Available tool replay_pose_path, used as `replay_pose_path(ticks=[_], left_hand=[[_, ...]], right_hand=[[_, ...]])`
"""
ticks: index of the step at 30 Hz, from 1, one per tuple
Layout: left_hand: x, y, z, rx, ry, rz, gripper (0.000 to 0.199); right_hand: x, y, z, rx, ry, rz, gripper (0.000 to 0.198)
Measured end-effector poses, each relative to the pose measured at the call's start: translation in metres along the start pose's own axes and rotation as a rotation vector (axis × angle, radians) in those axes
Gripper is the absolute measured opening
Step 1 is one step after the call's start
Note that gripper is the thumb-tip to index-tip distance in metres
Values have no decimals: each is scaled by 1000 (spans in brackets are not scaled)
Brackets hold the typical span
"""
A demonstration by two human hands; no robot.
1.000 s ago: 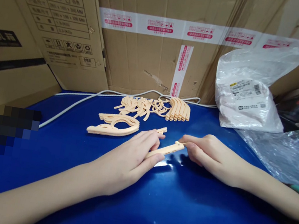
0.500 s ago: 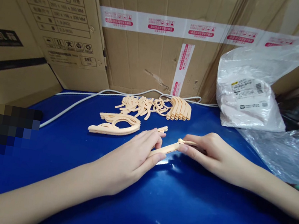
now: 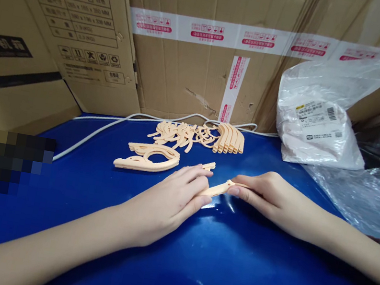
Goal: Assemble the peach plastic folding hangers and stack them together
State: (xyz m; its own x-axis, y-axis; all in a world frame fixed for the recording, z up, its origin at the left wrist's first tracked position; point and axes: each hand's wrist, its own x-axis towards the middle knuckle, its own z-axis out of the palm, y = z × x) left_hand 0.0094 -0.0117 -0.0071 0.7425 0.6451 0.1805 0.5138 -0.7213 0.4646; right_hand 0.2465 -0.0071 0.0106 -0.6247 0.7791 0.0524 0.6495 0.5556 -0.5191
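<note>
A peach-coloured plastic folding hanger is held between my two hands, low over the blue table. My left hand is closed around its arm from the left, thumb in front; another part of the hanger shows above the fingers. My right hand pinches a thin peach piece at the hanger's right end between thumb and fingers; most of that piece is hidden by the fingers. Just behind my left hand lies a small stack of folding hangers, with a round opening in the middle.
Farther back are a heap of loose curved hook pieces and a row of hanger arms. A white cable runs behind them, before cardboard boxes. At right stand a white plastic bag and clear plastic film.
My left hand has slid slightly toward the hanger's right end, so less of the arm shows between my hands. My right hand keeps its pinch. The view has shifted a little.
</note>
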Motion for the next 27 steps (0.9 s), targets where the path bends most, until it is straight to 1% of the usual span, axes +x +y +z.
replay_pose_path(ticks=[7,12,14,19,24,27], left_hand=[[0,-3,-1,-9,-21,-5,28],[2,-2,-1,7,-38,4,30],[2,-2,-2,17,-40,8,31],[1,-1,-3,24,-45,25,31],[-1,-3,-1,37,-59,15,34],[-1,-4,0,35,-58,11,36]], right_hand=[[-2,2,3,-220,58,-95,44],[-5,7,6,-511,154,-208,48],[-6,8,7,-591,190,-254,48],[-7,8,7,-650,225,-302,44],[-6,9,6,-679,217,-315,42],[-6,11,6,-659,203,-315,44]])
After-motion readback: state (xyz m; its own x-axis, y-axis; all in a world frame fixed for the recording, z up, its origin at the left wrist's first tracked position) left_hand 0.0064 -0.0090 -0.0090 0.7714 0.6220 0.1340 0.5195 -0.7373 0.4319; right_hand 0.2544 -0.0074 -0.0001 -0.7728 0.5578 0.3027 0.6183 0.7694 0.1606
